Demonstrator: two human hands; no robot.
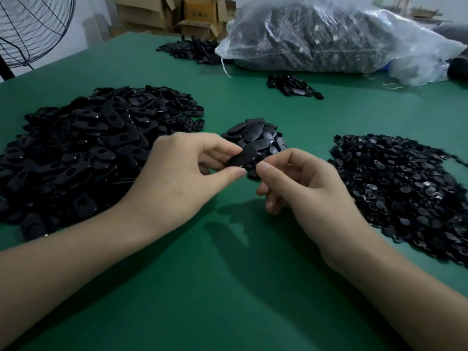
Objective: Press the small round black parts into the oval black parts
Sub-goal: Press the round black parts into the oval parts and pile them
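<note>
My left hand [187,171] pinches one oval black part [241,155] between thumb and fingers, held above the green table [228,287]. My right hand [301,183] is just right of it, fingers curled, thumb tip close to the oval part's lower end; whether it holds a small round part is hidden. A big heap of oval black parts [86,153] lies at the left. A heap of small round black parts [405,188] lies at the right. A small pile of oval parts [258,134] sits just behind my hands.
A large clear plastic bag [329,34] full of dark parts lies at the back right. Two more small black piles [192,50] [291,84] lie far back. Cardboard boxes [192,16] stand behind the table, a wire fan guard [33,29] at the far left.
</note>
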